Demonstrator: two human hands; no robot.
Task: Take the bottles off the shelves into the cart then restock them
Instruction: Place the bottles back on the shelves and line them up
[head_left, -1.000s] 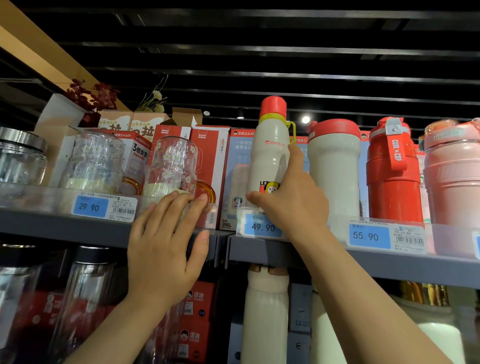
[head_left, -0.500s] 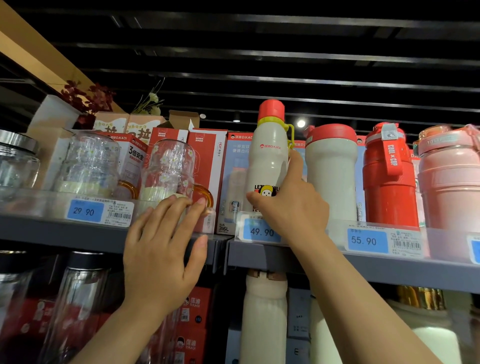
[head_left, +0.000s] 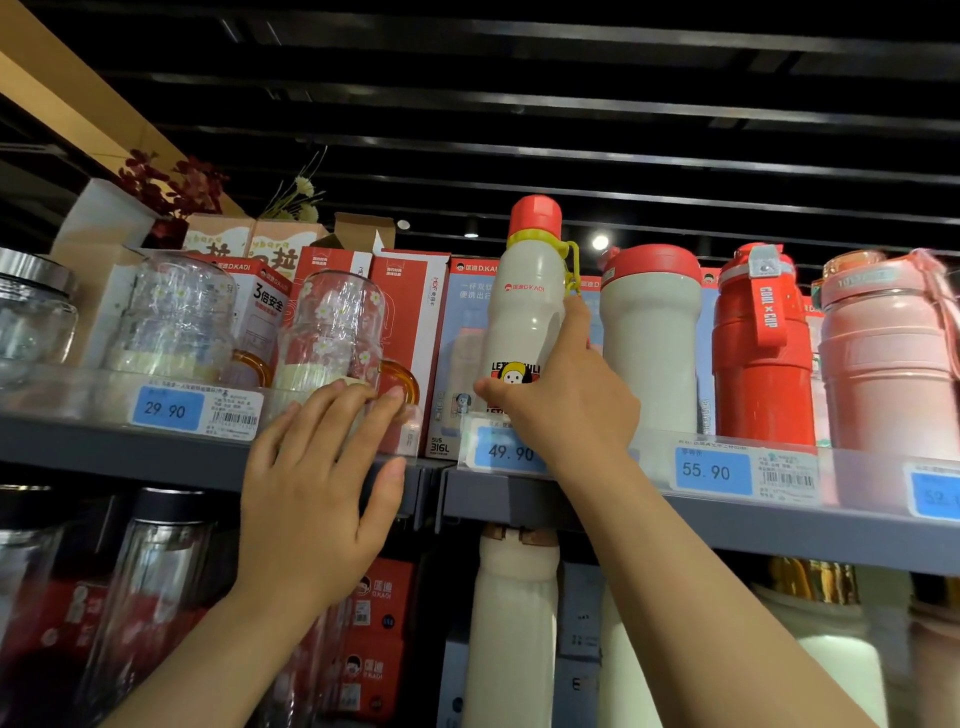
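A slim cream bottle (head_left: 527, 306) with a red cap and a yellow loop stands upright on the top shelf (head_left: 779, 530), above the 49.90 tag. My right hand (head_left: 566, 410) grips its lower body, the forefinger reaching up its right side. My left hand (head_left: 317, 483) lies flat with straight fingers against the clear front rail of the shelf, in front of a flowered glass mug (head_left: 343, 332). To the right of the held bottle stand a wider cream bottle (head_left: 649, 343), a red bottle (head_left: 758, 348) and a pink bottle (head_left: 888, 358).
Red and blue product boxes (head_left: 405, 322) stand behind the mugs and bottles. A second glass mug (head_left: 176, 317) and a glass jar (head_left: 31, 317) sit at the left. The lower shelf holds cream bottles (head_left: 514, 634) and dark-lidded glass bottles (head_left: 150, 597). Black ceiling slats run overhead.
The cream bottle now stands a little higher against the boxes and the neighbouring bottle, still in my right hand's grip. My left hand stays on the shelf rail.
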